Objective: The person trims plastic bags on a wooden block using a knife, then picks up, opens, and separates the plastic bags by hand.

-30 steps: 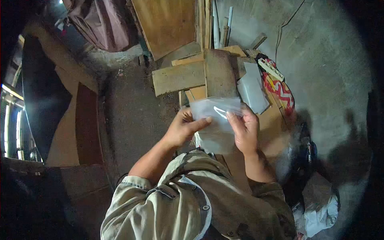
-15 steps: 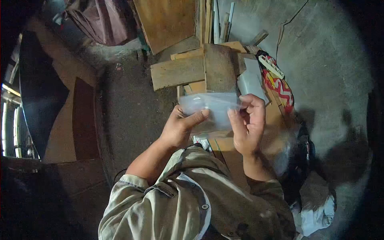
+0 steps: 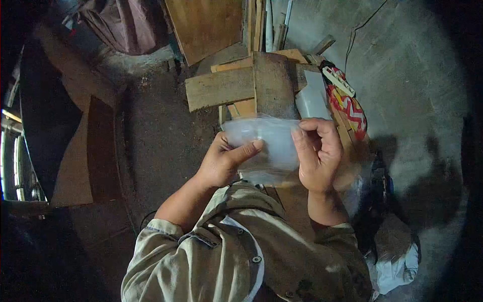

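Between my hands, in front of my chest, is a clear plastic bag [image 3: 274, 141], smeared by motion; it looks like a thin stack, though I cannot tell how many layers. My left hand [image 3: 224, 158] grips its left side, thumb on top and fingers hidden beneath. At the upper right corner my right hand [image 3: 319, 151] pinches the plastic between thumb and fingertips. The lower part of the bag hangs down blurred toward my shirt.
Wooden boards [image 3: 274, 83] lie stacked beyond my hands. Right of them are a translucent plastic sheet [image 3: 313, 98], a white power strip [image 3: 339, 82] and a red patterned cloth [image 3: 352, 113]. A large brown panel [image 3: 209, 27] leans behind. White bags [image 3: 397, 269] lie at lower right.
My right hand has shifted slightly to the right, its thumb rising to the bag's corner. More blurred plastic now hangs below. My left hand keeps its hold nearly in place.
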Motion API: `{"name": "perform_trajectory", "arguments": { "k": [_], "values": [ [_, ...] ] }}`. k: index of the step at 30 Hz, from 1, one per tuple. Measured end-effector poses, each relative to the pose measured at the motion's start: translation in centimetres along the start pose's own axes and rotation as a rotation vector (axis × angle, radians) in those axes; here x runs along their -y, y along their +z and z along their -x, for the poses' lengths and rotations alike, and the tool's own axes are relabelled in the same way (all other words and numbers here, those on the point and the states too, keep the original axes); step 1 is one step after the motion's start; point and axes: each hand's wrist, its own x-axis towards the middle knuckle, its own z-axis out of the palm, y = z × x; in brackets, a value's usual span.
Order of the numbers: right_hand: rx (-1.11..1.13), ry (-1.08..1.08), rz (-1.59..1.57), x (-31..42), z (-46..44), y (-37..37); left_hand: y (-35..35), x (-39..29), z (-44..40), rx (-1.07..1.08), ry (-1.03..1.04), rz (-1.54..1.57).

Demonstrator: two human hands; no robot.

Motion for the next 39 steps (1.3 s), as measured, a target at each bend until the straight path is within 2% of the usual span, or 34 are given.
{"name": "perform_trajectory", "arguments": {
  "k": [2, 6, 8, 12, 17, 22, 24, 27, 28, 31, 35, 39],
  "values": [
    [0.005, -0.082, 0.031, -0.2, -0.1, 0.1, -0.2, -0.1, 0.0, 0.025, -0.046, -0.018],
    [0.023, -0.114, 0.036, 0.2, -0.5, 0.1, -0.6, 0.2, -0.1, 0.035, -0.042, 0.003],
    [0.048, 0.060, 0.008, 0.9, -0.5, -0.2, -0.5, 0.2, -0.1, 0.024, -0.031, -0.008],
    [0.030, 0.136, -0.023, 0.2, -0.7, 0.0, -0.5, 0.0, -0.2, 0.041, -0.034, -0.003],
    [0.059, 0.179, -0.088, 0.1, -0.5, 0.5, -0.7, -0.1, -0.2, 0.045, -0.094, -0.062],
    [0.072, 0.183, -0.135, 0.1, -0.3, 1.1, -0.2, 0.3, -0.1, -0.026, -0.065, -0.090],
    [0.087, 0.234, -0.205, -0.3, -0.2, 0.8, -0.5, 0.1, -0.1, 0.018, -0.037, -0.090],
    [0.112, 0.234, -0.152, 0.2, -0.7, 0.5, -0.6, -0.2, 0.2, 0.009, -0.047, -0.131],
    [0.106, 0.301, -0.177, 0.4, -0.8, 0.4, -0.7, -0.2, 0.2, 0.008, -0.047, -0.131],
    [0.083, 0.314, -0.146, 0.1, -0.8, 0.2, -0.7, -0.1, 0.2, 0.036, -0.026, -0.161],
    [0.026, 0.305, -0.285, -0.3, -0.8, 0.5, -0.8, 0.3, 0.2, 0.031, -0.004, -0.181],
    [0.047, 0.306, -0.296, -0.4, -0.8, 0.5, -1.0, 0.3, 0.2, 0.049, -0.008, -0.148]
  ]
}}
